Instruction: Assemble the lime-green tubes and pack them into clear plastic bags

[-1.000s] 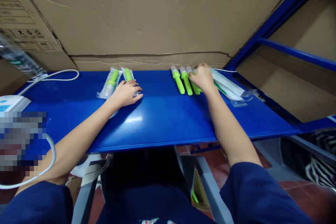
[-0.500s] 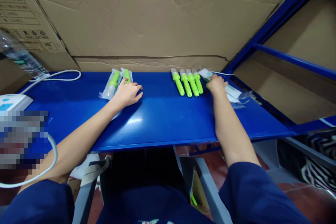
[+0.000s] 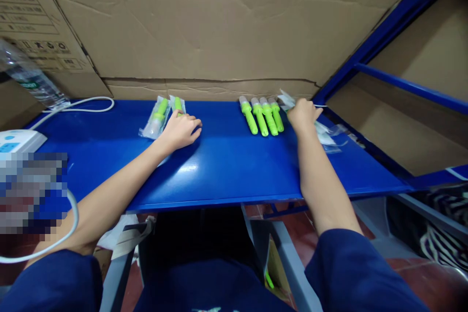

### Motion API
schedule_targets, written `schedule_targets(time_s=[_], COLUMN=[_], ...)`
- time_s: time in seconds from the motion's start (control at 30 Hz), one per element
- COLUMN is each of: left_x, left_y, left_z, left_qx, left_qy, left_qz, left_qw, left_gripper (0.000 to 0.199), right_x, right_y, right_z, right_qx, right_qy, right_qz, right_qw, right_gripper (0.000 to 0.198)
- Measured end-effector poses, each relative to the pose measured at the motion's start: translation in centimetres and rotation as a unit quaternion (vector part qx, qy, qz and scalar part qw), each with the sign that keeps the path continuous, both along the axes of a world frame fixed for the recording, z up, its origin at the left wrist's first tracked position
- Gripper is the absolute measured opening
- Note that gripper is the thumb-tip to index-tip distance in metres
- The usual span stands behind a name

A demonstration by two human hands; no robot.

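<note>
My left hand (image 3: 182,130) lies on the near end of a bagged green tool (image 3: 178,103), fingers loosely bent and apart. Just left of it is another green-handled tool with a translucent cap (image 3: 158,118), sealed in a clear bag. My right hand (image 3: 302,116) is closed on a clear plastic bag (image 3: 287,99) at the right of the table; its fingertips are partly hidden. More flat plastic bags (image 3: 325,135) lie under and beside that hand. Several unbagged green tools with translucent caps (image 3: 259,116) lie side by side to its left.
The blue table (image 3: 226,165) meets a cardboard wall (image 3: 219,24) at the back. On the left are a plastic bottle (image 3: 36,85), a white power strip (image 3: 22,142) and a white cable (image 3: 91,110). A blue metal frame (image 3: 409,87) stands on the right.
My right hand has lifted slightly, and the bag's far end now tilts up off the table. My left hand has hardly moved.
</note>
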State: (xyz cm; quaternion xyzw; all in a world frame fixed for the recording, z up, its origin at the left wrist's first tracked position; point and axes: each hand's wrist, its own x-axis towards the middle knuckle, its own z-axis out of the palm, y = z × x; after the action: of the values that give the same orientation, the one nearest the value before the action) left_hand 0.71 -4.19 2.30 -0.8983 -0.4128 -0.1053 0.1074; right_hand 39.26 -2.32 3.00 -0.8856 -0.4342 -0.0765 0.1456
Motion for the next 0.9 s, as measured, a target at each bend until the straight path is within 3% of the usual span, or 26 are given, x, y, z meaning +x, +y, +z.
schedule_targets(time_s=[0.1, 0.23, 0.37, 0.47, 0.53, 0.6, 0.77, 0.83, 0.9], left_x=[0.0, 0.2, 0.3, 0.2, 0.1, 0.0, -0.2, -0.4, -0.6], left_y=[-0.1, -0.3, -0.6, -0.6, -0.5, -0.4, 0.2, 0.5, 0.8], left_z=[0.1, 0.2, 0.3, 0.3, 0.2, 0.1, -0.3, -0.4, -0.3], left_qx=[0.000, -0.004, -0.033, -0.032, -0.023, -0.018, -0.007, 0.005, 0.024], left_qy=[-0.016, -0.066, -0.181, -0.208, -0.206, -0.205, -0.189, -0.184, -0.196], left_qz=[-0.003, -0.003, -0.001, -0.018, -0.022, -0.020, 0.005, 0.019, 0.031], left_qw=[1.000, 0.998, 0.983, 0.977, 0.978, 0.978, 0.982, 0.983, 0.980], left_gripper=[0.036, 0.037, 0.068, 0.071, 0.071, 0.071, 0.062, 0.055, 0.049], right_x=[-2.6, -8.1, -13.7, -16.3, -17.0, -17.0, -15.6, -15.1, -14.5], right_y=[-0.5, -1.4, -2.7, -3.3, -3.3, -3.0, -1.9, -1.5, -1.1], right_z=[1.0, 1.3, -0.4, -2.2, -3.3, -4.1, -5.1, -5.0, -4.6], right_qx=[0.041, 0.083, 0.100, 0.082, 0.055, 0.035, 0.021, 0.022, 0.033], right_qy=[-0.019, -0.002, 0.067, 0.079, 0.089, 0.098, 0.118, 0.112, 0.093], right_qz=[0.060, 0.238, 0.471, 0.616, 0.672, 0.696, 0.700, 0.677, 0.633], right_qw=[0.997, 0.968, 0.874, 0.780, 0.733, 0.710, 0.704, 0.727, 0.768], right_gripper=[0.036, 0.044, 0.057, 0.061, 0.062, 0.066, 0.071, 0.068, 0.067])
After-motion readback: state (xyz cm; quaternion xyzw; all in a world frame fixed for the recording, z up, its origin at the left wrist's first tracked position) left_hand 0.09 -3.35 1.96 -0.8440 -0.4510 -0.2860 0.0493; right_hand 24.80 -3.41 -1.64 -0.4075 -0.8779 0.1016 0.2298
